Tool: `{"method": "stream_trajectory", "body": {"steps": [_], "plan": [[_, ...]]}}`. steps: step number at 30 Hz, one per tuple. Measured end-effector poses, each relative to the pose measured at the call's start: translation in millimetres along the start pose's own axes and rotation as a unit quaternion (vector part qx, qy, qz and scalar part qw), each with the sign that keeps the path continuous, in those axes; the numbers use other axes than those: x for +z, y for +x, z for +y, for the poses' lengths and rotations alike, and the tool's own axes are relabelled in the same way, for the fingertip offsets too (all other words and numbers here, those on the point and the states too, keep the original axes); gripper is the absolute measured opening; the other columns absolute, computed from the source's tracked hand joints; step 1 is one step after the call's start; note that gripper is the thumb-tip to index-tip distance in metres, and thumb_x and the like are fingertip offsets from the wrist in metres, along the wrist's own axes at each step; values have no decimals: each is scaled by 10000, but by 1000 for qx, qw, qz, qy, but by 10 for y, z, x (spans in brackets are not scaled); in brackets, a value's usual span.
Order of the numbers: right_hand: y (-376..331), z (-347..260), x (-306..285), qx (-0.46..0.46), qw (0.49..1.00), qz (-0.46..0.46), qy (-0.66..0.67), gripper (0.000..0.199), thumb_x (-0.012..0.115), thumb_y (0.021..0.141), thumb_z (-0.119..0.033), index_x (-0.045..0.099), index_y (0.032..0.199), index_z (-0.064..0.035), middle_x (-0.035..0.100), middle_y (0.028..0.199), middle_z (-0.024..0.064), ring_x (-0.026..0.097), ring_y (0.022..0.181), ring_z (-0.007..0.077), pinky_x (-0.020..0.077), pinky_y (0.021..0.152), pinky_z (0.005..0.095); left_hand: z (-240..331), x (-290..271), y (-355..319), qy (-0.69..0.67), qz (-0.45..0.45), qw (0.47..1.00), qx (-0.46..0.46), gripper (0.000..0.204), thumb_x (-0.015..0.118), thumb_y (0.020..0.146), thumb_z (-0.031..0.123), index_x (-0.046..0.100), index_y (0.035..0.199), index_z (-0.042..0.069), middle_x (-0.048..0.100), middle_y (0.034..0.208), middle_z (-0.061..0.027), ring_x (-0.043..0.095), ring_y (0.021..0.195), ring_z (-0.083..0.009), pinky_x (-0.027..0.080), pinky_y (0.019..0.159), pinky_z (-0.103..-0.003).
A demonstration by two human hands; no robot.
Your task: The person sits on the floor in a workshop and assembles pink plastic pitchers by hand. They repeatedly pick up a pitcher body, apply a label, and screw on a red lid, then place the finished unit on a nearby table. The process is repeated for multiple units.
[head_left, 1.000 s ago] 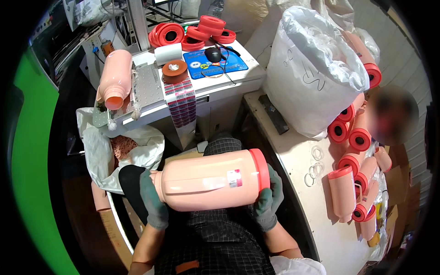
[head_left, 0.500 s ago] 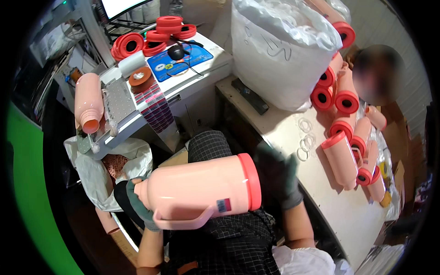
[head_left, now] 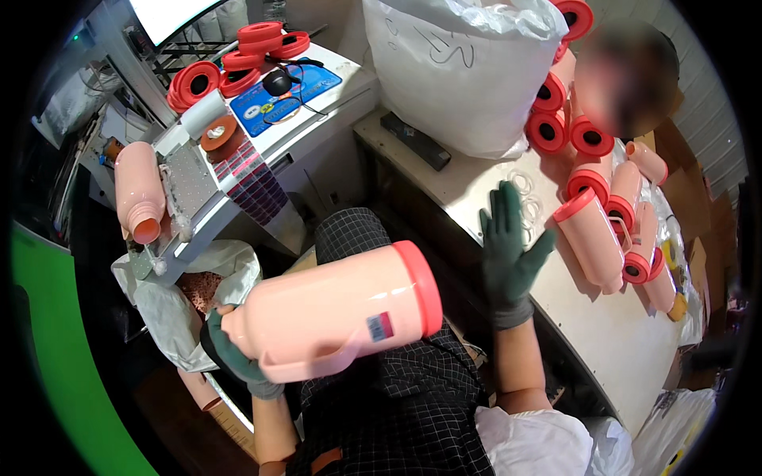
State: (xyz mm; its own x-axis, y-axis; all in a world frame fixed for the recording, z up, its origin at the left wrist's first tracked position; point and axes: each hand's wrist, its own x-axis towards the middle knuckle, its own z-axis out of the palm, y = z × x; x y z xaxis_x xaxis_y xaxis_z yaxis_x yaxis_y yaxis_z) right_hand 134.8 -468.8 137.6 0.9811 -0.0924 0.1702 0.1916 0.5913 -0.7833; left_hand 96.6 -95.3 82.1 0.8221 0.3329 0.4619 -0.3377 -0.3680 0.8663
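A pink jug (head_left: pixel 317 305) with a side handle and a red base ring lies sideways over my lap, its neck pointing left. Around that neck my left hand (head_left: pixel 232 355), in a green-grey glove, is closed. My right hand (head_left: pixel 509 258), gloved alike, is held palm flat with fingers spread at the edge of the white table (head_left: pixel 619 349). It grips nothing. Several thin clear rings (head_left: pixel 529 210) lie just beyond its fingers. To their right rests another pink jug (head_left: pixel 589 246) on its side.
A large white sack (head_left: pixel 468 79) stands on the table beside a dark bar (head_left: pixel 415 141). More pink jugs (head_left: pixel 627 186) are heaped at right, near another person (head_left: pixel 627 79). Red rings (head_left: pixel 260 36) and a pink bottle (head_left: pixel 141 186) sit at the left desk, above a white bag (head_left: pixel 171 317).
My right hand has moved up and right and now shows spread fingers. The jug in my left hand has shifted slightly left and up. The whole view has shifted a little.
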Motion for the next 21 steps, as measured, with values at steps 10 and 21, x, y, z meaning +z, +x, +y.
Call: {"method": "stream_trajectory", "body": {"steps": [10,21], "plan": [[-428,360,91,59,971,61,-222,679,528,1075,-416,341,1605,-35,435,1570,161,420,1439,262,316,1225,404,203,172,48,-17,-55,998,7,678,587,1016,500,522,1384,-66,601,1348,-132,598,1219,-242,454,1071,-390],[-244,-815,-1193,-228,953,180,87,507,481,1113,-360,491,1506,-40,582,1461,116,566,1341,252,447,1164,405,739,641,-46,-149,-173,973,16,706,608,1039,382,345,1574,4,528,1359,-80,519,1230,-168,425,1054,-342]]}}
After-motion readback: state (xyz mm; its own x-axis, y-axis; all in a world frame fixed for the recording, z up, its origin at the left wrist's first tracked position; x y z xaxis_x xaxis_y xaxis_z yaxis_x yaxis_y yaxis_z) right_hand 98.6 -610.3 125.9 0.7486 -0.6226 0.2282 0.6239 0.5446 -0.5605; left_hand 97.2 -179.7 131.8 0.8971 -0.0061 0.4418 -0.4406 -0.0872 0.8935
